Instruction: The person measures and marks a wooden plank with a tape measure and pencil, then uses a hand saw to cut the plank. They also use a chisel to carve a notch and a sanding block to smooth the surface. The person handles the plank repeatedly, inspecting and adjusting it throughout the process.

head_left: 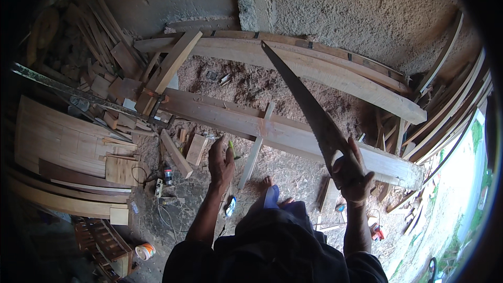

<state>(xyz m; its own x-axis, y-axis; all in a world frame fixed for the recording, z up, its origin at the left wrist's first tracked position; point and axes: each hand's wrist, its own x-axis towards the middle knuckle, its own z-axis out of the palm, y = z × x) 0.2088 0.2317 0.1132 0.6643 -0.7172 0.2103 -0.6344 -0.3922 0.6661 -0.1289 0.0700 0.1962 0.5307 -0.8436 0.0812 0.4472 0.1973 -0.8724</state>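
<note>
My right hand (352,177) is closed round the handle of a handsaw (301,94). The saw's long dark blade points up and to the left, raised over a long pale plank (293,132). A thin wooden strip (257,147) lies across that plank near its middle. On the near side of the plank, my left hand (220,161) is curled, with a small yellow-green thing (231,147) at its fingers; its kind is hard to make out. A dark metal clamp (157,110) grips the plank's left end beside an upright-leaning board (175,63).
Behind the plank runs a thick beam (314,78) along the rough wall (356,10). Wood shavings (230,81) cover the floor. Offcuts and a wooden panel (63,139) lie at left, near a power strip (159,187) and a white-orange tub (145,251). Long boards (456,99) lean at right.
</note>
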